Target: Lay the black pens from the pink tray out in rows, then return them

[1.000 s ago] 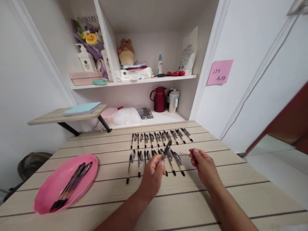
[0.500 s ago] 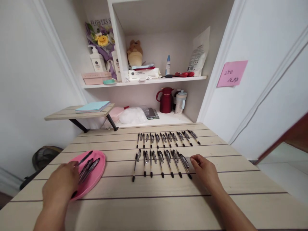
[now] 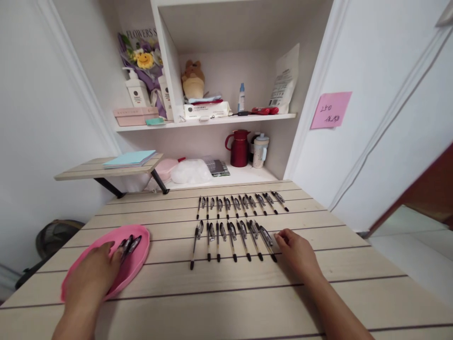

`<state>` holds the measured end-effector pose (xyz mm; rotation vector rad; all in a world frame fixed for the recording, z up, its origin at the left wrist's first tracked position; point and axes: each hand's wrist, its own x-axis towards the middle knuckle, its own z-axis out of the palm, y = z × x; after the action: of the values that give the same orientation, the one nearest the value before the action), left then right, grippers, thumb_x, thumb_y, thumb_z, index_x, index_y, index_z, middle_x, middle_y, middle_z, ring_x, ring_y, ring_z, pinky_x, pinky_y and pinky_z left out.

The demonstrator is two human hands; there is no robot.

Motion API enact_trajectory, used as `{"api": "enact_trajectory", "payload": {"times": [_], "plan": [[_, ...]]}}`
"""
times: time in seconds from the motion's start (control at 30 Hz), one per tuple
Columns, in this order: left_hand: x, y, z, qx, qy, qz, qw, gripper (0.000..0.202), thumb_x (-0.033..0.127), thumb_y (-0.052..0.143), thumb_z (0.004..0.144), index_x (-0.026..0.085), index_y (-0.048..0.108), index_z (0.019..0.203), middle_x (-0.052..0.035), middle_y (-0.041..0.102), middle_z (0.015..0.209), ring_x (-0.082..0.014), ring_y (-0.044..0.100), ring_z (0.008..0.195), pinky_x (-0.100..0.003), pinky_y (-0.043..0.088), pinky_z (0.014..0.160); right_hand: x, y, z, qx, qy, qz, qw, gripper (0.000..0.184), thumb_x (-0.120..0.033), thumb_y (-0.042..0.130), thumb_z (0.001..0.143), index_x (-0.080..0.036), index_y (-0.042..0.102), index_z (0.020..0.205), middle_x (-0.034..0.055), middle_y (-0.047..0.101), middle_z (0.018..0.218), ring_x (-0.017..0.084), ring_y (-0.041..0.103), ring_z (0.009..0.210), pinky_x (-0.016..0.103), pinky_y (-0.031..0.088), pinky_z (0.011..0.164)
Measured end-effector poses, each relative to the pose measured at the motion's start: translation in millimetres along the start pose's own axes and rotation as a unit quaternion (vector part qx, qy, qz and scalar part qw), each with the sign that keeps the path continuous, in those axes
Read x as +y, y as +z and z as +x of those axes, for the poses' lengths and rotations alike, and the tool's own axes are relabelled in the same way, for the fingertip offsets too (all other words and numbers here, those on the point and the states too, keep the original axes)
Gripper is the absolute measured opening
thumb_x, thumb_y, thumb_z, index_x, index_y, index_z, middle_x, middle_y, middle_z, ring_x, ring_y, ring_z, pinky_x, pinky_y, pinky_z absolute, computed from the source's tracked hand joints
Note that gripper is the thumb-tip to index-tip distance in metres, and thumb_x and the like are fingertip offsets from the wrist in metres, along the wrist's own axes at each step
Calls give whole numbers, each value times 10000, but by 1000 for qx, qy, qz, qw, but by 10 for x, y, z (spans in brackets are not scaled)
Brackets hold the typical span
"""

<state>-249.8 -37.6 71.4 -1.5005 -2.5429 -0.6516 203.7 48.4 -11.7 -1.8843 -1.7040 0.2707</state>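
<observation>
Pens (image 3: pixel 133 244) in the pink dish (image 3: pixel 145 232), more in two rows on the bench (image 3: pixel 255 295)
From my end, left hand (image 3: pixel 94 267) is down in the dish, fingers mostly hidden, so can't tell if that grip is clamped on anything. I'd call it the handling-at-the-dish step; the next move calls for a light touch, since those pens lie close together. Further right, right hand (image 3: pixel 298 255) is loosely curled just beside the near row's end pen; can't tell if its fingertips meet.
</observation>
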Motion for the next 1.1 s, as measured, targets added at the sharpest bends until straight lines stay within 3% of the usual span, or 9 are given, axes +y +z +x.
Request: {"api": "enact_trajectory", "payload": {"times": [0.1, 0.23, 0.43, 0.53, 0.63, 0.77, 0.83, 0.97, 1.1], "plan": [[374, -48, -99, -10, 41, -6, 999, 427, 407, 389, 772, 114, 601, 999, -163, 606, 1048, -299, 547, 974, -384, 428, 776, -67, -22, -55, -35, 2, -42, 999, 357, -463, 419, 757, -222, 554, 531, 47, 609, 518, 182, 531, 504, 261, 275, 467], [1041, 77, -378, -71, 120, -201, 970, 369, 386, 438, 751, 176, 607, 1002, -73, 629, 1014, -226, 564, 932, -329, 428, 801, -138, -19, -111, -58, -11, -78, 995, 296, -456, 502, 701, -219, 568, 536, 52, 615, 534, 190, 540, 507, 260, 256, 455], [1938, 486, -947, -379, 144, -448, 797, 331, 317, 508, 729, 161, 598, 1007, -53, 640, 837, -158, 571, 750, -273, 431, 695, -157, 0, -108, -65, -23, -87, 994, 240, -381, 494, 697, -210, 569, 546, 57, 621, 554, 186, 538, 525, 258, 261, 466], [2222, 651, -1104, -476, 72, -493, 725, 348, 278, 523, 713, 121, 565, 1021, -63, 624, 789, -152, 572, 725, -300, 424, 711, -171, -21, -98, -39, -31, -37, 998, 244, -355, 464, 719, -213, 547, 539, 34, 605, 525, 158, 515, 501, 246, 269, 465], [2408, 762, -1133, -487, -32, -570, 661, 415, 338, 555, 707, 121, 510, 1058, -87, 610, 850, -166, 577, 788, -336, 426, 745, -209, -45, -114, -25, -82, 56, 995, 223, -350, 471, 722, -210, 541, 563, 9, 589, 519, 130, 488, 478, 235, 291, 471], [2518, 880, -1085, -438, -75, -674, 590, 365, 417, 588, 687, 150, 498, 918, -63, 599, 819, -158, 581, 757, -324, 435, 721, -257, -77, -155, -86, -185, 154, 967, 162, -337, 517, 708, -207, 569, 626, 2, 597, 574, 135, 496, 521, 237, 333, 509], [2534, 949, -1098, -420, -96, -699, 571, 303, 411, 588, 685, 162, 475, 818, -44, 595, 774, -146, 585, 694, -312, 440, 695, -266, -84, -166, -85, -199, 202, 955, 178, -362, 512, 733, -209, 584, 677, 9, 601, 612, 149, 508, 565, 245, 354, 541], [2554, 1126, -1292, -391, -194, -703, 562, 241, 404, 526, 724, 192, 426, 780, -18, 582, 732, -147, 586, 666, -296, 440, 651, -297, -22, -191, 14, -132, 217, 967, 332, -408, 365, 834, -206, 525, 624, 13, 538, 557, 147, 481, 545, 247, 338, 535], [2560, 1262, -1546, -335, -107, -674, 650, 215, 396, 470, 777, 183, 456, 754, 9, 520, 644, -109, 510, 582, -229, 397, 569, -374, 71, -211, 29, -84, 131, 987, 405, -415, 255, 872, -212, 476, 601, 17, 532, 534, 146, 479, 512, 246, 293, 504]]}}
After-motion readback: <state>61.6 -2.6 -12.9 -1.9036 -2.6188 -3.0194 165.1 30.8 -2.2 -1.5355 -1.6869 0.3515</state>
